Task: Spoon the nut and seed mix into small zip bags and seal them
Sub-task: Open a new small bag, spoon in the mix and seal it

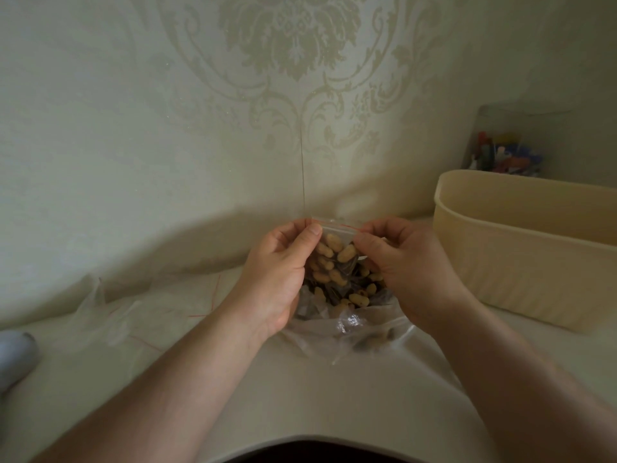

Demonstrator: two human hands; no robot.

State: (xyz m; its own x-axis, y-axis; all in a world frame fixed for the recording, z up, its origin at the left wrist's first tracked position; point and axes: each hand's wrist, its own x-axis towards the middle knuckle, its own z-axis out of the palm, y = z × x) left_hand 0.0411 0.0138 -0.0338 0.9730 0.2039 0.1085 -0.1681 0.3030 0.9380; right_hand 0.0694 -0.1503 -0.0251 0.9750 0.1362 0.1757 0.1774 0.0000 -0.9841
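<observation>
**Sealing a filled bag**

Above the pale table (317,406), the left hand (277,272) and right hand (404,265) each pinch the zip strip of the small zip bag (334,252). Thin, slippery film, bottom-heavy with the nut and seed mix (337,259), is probably best gripped along the stiffer strip.

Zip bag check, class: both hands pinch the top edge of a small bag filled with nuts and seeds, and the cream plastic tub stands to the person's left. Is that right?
Not quite. The head view shows the cream plastic tub standing to the person's right, not left. The rest holds: the left hand and right hand both pinch the top edge of the small zip bag filled with nuts and seeds.
</observation>
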